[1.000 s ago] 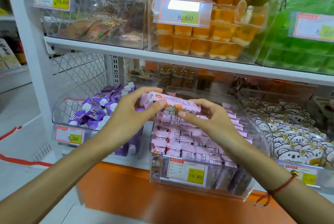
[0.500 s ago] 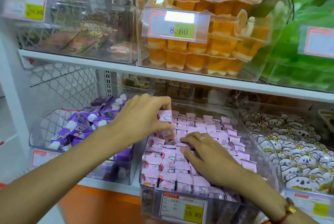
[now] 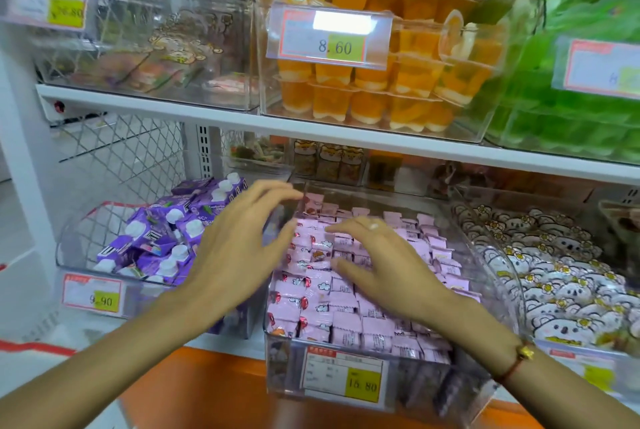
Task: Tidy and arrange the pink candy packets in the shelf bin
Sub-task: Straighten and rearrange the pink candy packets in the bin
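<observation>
left hand (image 3: 235,252) spread (hovering); right hand (image 3: 377,266) flat on pink candy packets (image 3: 322,311)

White shelf (image 3: 311,129) with wire-mesh back (image 3: 138,148), orange base (image 3: 214,390) beneath.

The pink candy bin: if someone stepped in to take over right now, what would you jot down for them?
Left hand: open, fingers spread, at the bin's left edge, holding nothing.
Right hand: open, fingers straight, lying on the pink candy packets near the middle.
The packets fill the clear bin on the lower shelf, behind the 16.80 price tag.
Done: most packets lie in fairly even rows; none is in hand.
Left: probably straighten the uneven packets at the back and along the right side. The spot under the right hand is hidden, so check it.
</observation>
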{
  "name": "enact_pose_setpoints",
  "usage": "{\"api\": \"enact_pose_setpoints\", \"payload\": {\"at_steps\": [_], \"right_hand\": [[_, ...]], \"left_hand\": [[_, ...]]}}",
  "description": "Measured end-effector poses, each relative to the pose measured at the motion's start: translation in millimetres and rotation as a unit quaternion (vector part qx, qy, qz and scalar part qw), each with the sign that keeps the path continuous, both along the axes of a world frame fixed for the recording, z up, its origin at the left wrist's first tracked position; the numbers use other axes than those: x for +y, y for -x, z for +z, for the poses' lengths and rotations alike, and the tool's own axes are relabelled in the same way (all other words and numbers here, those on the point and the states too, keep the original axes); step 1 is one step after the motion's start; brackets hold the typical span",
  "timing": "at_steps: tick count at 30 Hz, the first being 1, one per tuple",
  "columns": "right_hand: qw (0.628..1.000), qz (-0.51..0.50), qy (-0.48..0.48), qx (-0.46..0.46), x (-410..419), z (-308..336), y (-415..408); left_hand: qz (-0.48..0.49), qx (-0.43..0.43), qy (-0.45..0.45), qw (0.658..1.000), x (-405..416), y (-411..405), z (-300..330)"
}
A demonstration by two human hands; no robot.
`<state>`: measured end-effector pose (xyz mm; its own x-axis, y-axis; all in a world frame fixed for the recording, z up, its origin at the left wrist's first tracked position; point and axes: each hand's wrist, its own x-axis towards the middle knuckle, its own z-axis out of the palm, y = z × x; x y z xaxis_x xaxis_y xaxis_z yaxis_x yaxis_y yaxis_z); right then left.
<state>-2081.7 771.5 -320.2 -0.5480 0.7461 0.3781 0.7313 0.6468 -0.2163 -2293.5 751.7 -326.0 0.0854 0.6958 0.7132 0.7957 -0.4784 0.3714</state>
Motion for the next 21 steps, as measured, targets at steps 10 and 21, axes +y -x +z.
{"api": "enact_pose_setpoints", "payload": {"at_steps": [10, 21], "right_hand": [[0.953, 0.008, 0.240, -0.183, 21, -10, 15], [0.949, 0.020, 0.259, -0.178, 10, -8, 27]], "left_hand": [[-0.024, -0.094, 0.152, 0.984, -20, 11, -23], [-0.010, -0.037, 0.166, 0.985, -29, 17, -20]]}}
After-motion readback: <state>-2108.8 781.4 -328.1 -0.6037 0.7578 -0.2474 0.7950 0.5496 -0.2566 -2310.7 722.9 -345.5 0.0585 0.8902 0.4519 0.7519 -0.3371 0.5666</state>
